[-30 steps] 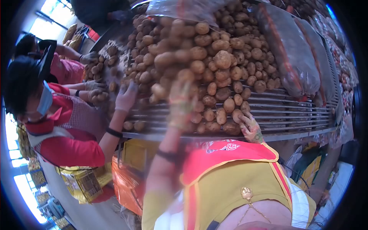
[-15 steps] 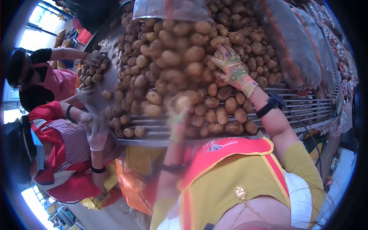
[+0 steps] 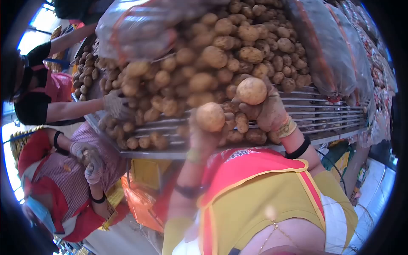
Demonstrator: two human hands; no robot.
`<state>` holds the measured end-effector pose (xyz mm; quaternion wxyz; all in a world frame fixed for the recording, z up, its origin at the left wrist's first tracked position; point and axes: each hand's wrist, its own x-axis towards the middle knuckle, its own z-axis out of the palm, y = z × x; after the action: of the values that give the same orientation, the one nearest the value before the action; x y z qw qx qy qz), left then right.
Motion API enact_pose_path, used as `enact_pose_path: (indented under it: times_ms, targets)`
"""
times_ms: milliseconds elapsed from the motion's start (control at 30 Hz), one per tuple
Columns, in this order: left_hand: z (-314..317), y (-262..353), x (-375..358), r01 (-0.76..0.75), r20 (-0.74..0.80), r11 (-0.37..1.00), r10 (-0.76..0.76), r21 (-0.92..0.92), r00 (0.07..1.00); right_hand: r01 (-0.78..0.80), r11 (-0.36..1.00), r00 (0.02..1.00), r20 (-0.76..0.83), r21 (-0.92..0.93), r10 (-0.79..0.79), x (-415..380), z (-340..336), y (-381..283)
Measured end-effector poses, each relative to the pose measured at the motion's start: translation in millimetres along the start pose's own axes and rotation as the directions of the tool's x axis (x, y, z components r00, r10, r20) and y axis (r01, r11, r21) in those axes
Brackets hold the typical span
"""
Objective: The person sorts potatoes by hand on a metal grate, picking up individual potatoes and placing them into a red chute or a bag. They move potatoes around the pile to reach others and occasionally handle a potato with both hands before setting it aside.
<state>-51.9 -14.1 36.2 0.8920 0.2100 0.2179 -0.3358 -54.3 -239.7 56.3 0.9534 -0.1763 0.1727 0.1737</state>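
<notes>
My left hand (image 3: 200,138), in a glove and a little blurred, holds a round pale potato (image 3: 210,117) above the near edge of the slatted metal table. To its right, my gloved right hand (image 3: 272,111) is closed round a large potato (image 3: 251,91). Both hands hold their potatoes at about the same height, close to my red apron (image 3: 255,165). Beneath and behind them spreads a heap of loose potatoes (image 3: 250,33), several of them smeared by motion. A few smaller potatoes lie on the slats between my hands.
A full mesh sack (image 3: 321,51) lies on the right of the slatted table (image 3: 331,108). At the upper left a plastic sack (image 3: 131,36) overlaps the heap. Two co-workers stand left; one's gloved hand (image 3: 117,105) reaches into the potatoes. An orange bag (image 3: 140,199) is below the table.
My right hand has drawn back from the heap and now grips a potato. The plastic sack has moved left and down. One co-worker's hand now reaches into the heap.
</notes>
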Motion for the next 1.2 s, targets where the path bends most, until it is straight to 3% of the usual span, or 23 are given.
enact_pose_path:
  times_ms: [33, 100, 133, 233, 267, 300, 333, 400, 467, 567, 667, 733, 800, 833, 867, 900, 933, 967, 1067, 1200]
  targets:
    - [18.9, -6.0, -1.3, -0.067, -0.093, 0.997, 0.069, 0.029, 0.993, 0.018, 1.0, 0.999, -0.028, -0.003, -0.018, -2.1, 0.4, 3.1]
    - [21.6, -15.2, -1.1, -0.186, -0.093, 0.933, 0.224, 0.308, 0.97, 0.039, 0.999, 0.996, -0.081, -0.006, -0.039, -5.5, -1.5, 10.2]
    - [7.1, -16.5, -0.8, -0.249, 0.016, 0.813, 0.284, 0.527, 0.959, -0.014, 0.998, 0.995, 0.095, 0.059, 0.009, -8.5, -5.2, 11.1]
    - [-9.5, 0.1, -6.6, -0.024, 0.183, 0.956, -0.032, 0.292, 0.983, 0.153, 0.959, 0.986, -0.028, -0.24, -0.164, -7.7, 9.1, 27.1]
    - [-4.7, -0.9, -7.4, 0.088, 0.221, 0.987, -0.116, 0.133, 0.968, 0.198, 0.882, 0.98, 0.062, -0.428, -0.19, -7.0, 6.5, 33.0]
    - [5.7, -2.1, -8.4, 0.206, 0.275, 0.978, -0.191, -0.026, 0.942, 0.252, 0.765, 0.968, 0.157, -0.593, -0.197, -6.3, 1.8, 38.9]
    - [10.3, -9.5, -10.3, 0.151, 0.172, 0.989, -0.148, -0.001, 0.974, 0.311, 0.613, 0.95, 0.25, -0.726, -0.186, -4.8, -0.7, 40.7]
    - [5.1, -13.8, -6.1, 0.088, 0.198, 0.982, -0.12, 0.164, 0.973, 0.346, 0.336, 0.926, 0.376, -0.876, 0.026, 2.8, 1.9, 28.8]
    - [-6.9, -6.9, -7.6, 0.318, 0.252, 0.947, -0.319, 0.044, 0.914, 0.427, 0.019, 0.901, 0.427, -0.904, 0.078, 20.0, 10.4, 21.4]
    - [-15.6, -5.5, -18.7, 0.199, 0.135, 0.979, -0.193, -0.032, 0.972, 0.449, -0.478, 0.828, 0.552, -0.755, -0.094, 70.5, 31.7, 26.9]
    - [-13.8, 2.2, -29.5, 0.116, 0.082, 0.981, -0.105, -0.157, 0.991, 0.394, -0.832, 0.809, 0.577, -0.39, 0.113, 113.4, 27.3, 43.4]
    - [-43.6, 2.5, -28.0, 0.057, 0.123, 0.963, -0.026, -0.263, 0.992, 0.372, -0.747, 0.851, 0.524, -0.551, 0.037, 126.6, 13.0, 54.8]
    - [-60.0, 7.2, -33.1, -0.022, 0.15, 0.944, 0.075, -0.33, 0.986, 0.298, -0.511, 0.943, 0.333, -0.806, 0.024, 125.5, 20.8, 52.5]
    - [-60.3, 11.8, -37.8, -0.066, 0.16, 0.938, 0.127, -0.341, 0.979, 0.231, -0.087, 0.973, 0.231, -0.969, 0.003, 117.9, 29.7, 56.0]
    - [-55.9, 18.7, -42.2, -0.089, 0.147, 0.928, 0.151, -0.362, 0.978, 0.1, 0.349, 0.993, 0.116, -0.932, 0.025, 110.4, 34.9, 59.1]
    - [-53.6, 21.8, -42.7, -0.1, 0.137, 0.92, 0.162, -0.379, 0.977, -0.055, 0.714, 0.997, 0.006, -0.698, 0.082, 105.6, 34.8, 60.4]
    - [-53.7, 18.1, -37.3, -0.279, 0.078, 0.96, 0.28, -0.029, 0.957, 0.04, 0.684, 0.992, 0.113, -0.729, 0.063, 108.7, 17.0, 62.4]
    - [-53.6, 14.5, -31.9, -0.375, 0.018, 0.862, 0.393, 0.342, 0.919, 0.035, 0.64, 0.992, 0.106, -0.768, 0.074, 105.7, 6.8, 62.7]
    - [-14.2, 31.2, -33.8, -0.245, 0.04, 0.93, 0.244, 0.275, 0.969, 0.039, 0.504, 0.992, 0.096, -0.863, 0.087, 84.7, -13.6, 63.4]
    - [-9.2, 26.3, -14.2, -0.193, 0.175, 0.906, 0.135, 0.377, 0.975, -0.064, 0.452, 0.988, 0.008, -0.89, 0.155, 47.8, 43.0, 56.2]
